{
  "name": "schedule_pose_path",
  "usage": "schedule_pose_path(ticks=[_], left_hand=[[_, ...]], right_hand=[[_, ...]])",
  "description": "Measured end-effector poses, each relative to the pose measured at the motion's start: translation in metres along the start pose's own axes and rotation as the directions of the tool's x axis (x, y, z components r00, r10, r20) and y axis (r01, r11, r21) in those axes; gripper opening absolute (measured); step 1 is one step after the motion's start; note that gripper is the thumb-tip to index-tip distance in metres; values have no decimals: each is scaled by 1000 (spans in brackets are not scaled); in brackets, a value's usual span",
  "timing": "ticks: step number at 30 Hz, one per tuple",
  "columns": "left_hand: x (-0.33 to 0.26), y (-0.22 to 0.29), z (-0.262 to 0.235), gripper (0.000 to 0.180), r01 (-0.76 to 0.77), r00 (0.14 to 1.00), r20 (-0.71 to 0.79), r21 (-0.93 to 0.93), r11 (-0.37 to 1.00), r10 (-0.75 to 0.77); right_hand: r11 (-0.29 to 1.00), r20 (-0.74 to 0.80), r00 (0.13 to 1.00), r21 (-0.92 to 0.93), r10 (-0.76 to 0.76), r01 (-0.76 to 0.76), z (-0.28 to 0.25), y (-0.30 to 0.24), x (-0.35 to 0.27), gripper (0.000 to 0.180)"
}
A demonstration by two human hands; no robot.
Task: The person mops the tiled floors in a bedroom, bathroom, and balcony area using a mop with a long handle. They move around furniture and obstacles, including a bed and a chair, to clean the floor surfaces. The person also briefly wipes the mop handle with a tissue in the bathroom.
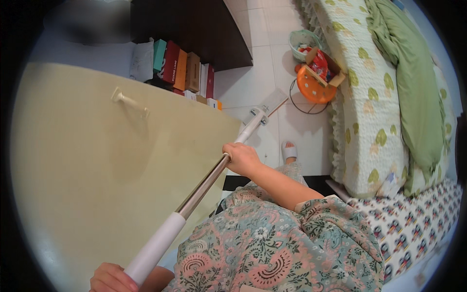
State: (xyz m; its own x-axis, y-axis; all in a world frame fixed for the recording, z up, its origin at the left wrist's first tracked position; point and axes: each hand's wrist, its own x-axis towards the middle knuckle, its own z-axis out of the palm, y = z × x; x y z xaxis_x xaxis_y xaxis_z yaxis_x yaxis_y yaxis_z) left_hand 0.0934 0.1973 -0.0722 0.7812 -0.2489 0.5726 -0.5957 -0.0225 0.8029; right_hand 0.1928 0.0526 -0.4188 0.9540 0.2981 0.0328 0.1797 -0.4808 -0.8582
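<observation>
Both hands are closed around a long mop handle (204, 182): the right hand (242, 159) is wrapped fully round the metal shaft partway down, and the left hand (111, 278) clasps the white grip at the near end, low at the picture's edge. The handle slants from near left to far right, down to a flat mop head (273, 103) that lies on the white tiled floor (253, 73) beyond the person's sandalled foot (289, 151). A large pale-yellow cabinet door (97, 160) with a small handle fills the left side, close beside the shaft. On the right stands a bed (374, 112) with a leaf-print cover and a green blanket (413, 82). Farther off, a row of coloured boxes (182, 70) sits on the floor by a dark piece of furniture, and an orange stool (314, 87) holding a cardboard box stands near the bed. To mop well here, the hands would probably do best kept apart as they are, with the head pressed flat and steered clear of the stool and boxes.
</observation>
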Motion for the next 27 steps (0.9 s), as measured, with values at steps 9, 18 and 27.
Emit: schedule_pose_path(ticks=[9,18,27], left_hand=[[-98,32,-73,24,-37,974,210,-242,970,90],[-129,64,-98,22,44,856,493,-367,929,154],[-118,85,-100,23,256,639,636,-706,660,432]], right_hand=[[988,-229,964,-35,136,-148,93,-45,-103,23],[974,-272,947,-95,172,-204,113,-77,-197,26],[993,-226,968,-22,107,-114,134,-99,-269,25]])
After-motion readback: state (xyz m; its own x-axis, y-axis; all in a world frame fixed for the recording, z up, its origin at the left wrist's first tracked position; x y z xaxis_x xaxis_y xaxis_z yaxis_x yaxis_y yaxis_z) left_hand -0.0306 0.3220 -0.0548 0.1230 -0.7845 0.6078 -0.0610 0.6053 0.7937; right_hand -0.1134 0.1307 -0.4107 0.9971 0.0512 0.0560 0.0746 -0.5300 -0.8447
